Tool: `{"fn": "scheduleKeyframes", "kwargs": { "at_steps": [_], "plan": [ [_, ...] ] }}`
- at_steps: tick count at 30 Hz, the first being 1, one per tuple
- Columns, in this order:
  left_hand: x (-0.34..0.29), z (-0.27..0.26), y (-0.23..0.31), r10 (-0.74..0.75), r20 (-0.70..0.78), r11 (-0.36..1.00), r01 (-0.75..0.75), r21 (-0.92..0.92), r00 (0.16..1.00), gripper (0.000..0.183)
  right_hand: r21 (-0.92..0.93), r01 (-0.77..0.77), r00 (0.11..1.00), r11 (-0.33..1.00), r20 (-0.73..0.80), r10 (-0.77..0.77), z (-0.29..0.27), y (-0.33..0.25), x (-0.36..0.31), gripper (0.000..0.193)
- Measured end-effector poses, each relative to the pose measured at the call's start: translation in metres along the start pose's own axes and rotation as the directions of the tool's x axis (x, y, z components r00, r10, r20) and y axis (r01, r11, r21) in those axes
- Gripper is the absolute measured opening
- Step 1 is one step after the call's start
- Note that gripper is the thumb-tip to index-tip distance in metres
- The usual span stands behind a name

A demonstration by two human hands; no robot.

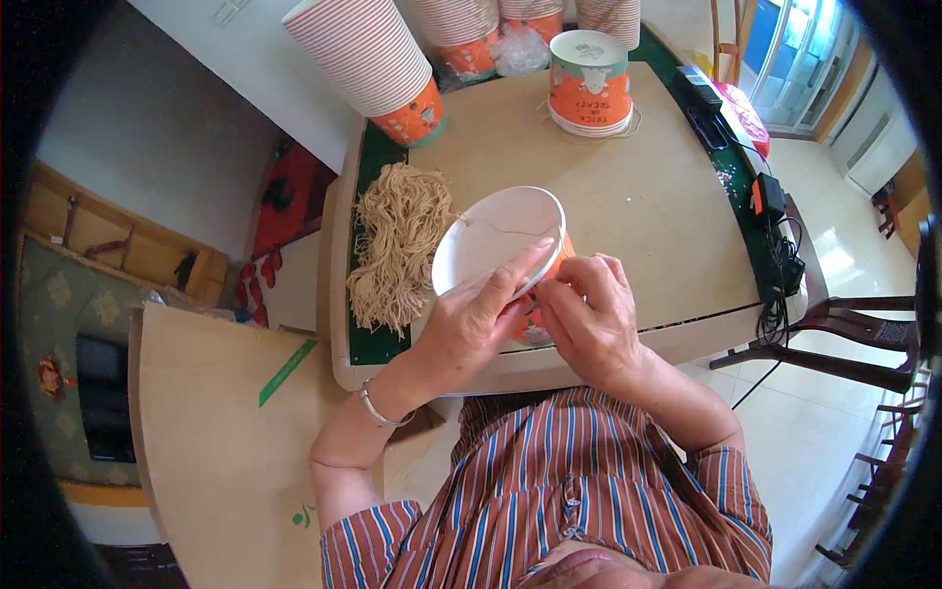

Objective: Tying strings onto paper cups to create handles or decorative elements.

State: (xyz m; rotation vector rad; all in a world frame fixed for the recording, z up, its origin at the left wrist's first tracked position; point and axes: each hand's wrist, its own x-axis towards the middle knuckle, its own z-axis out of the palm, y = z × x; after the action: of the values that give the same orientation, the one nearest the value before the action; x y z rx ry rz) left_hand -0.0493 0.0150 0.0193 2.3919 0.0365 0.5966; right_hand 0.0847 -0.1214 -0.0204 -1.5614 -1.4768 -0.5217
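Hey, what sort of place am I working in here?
Probably a room at home used for handwork: there's the bucket you're holding, a bundle of cord on the table, and a dark wooden chair beside it.

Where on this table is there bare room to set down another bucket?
Widest: the tabletop right of the held bucket, nearer than the inverted bucket, left of the black cables. Smaller: between yarn bundle and inverted bucket. Crowded: the far-left corner, with a bucket stack.
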Motion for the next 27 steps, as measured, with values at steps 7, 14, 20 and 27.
{"fn": "scheduleKeyframes", "kwargs": {
  "at_steps": [7,14,20,27],
  "plan": [
    [-0.005,0.0,0.001,-0.082,0.016,0.986,0.083,-0.146,0.997,0.069,0.142,0.075,0.991,0.987,0.098,-0.09,-0.002,0.01,0.004,0.022],
    [0.0,-0.018,-0.009,-0.391,0.214,0.745,0.444,-0.498,0.895,0.027,0.174,0.139,0.969,0.975,0.181,-0.171,-0.005,0.013,0.006,0.021],
    [0.013,-0.021,-0.022,-0.356,0.406,0.726,0.523,-0.448,0.842,0.019,0.156,0.158,0.962,0.975,0.197,-0.187,-0.004,0.014,0.003,0.021],
    [0.026,-0.029,-0.029,-0.305,0.597,0.674,0.611,-0.414,0.742,0.018,0.163,0.153,0.968,0.975,0.175,-0.181,-0.003,0.013,0.004,0.023]
  ]
}}
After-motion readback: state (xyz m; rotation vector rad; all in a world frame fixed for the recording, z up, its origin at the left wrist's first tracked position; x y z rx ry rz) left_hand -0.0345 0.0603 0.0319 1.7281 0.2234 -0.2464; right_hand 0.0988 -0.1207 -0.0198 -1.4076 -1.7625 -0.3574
